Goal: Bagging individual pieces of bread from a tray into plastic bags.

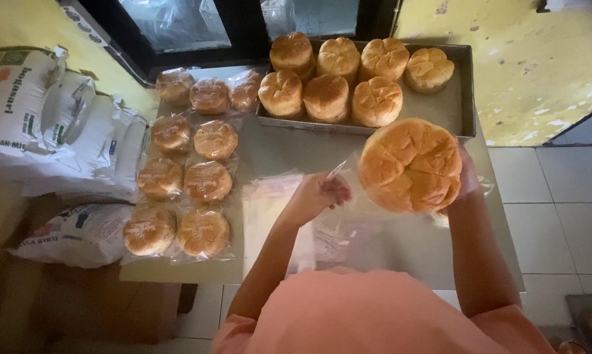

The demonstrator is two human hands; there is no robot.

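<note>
Here the left hand (319, 193) pinches the edge of a clear plastic bag (338, 226) with fingers together, while the right hand (467, 172) clasps a round scored bread loaf (410, 164) above the steel table (407, 252). The thin bag mouth could fold shut or slip from the pinch, so the loaf may catch on it and tear the film.

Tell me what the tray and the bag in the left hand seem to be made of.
The tray looks like metal, dull grey with a raised rim. The bag, pinched in the fingers of the left hand, looks like thin clear plastic: the table shows through it.
</note>
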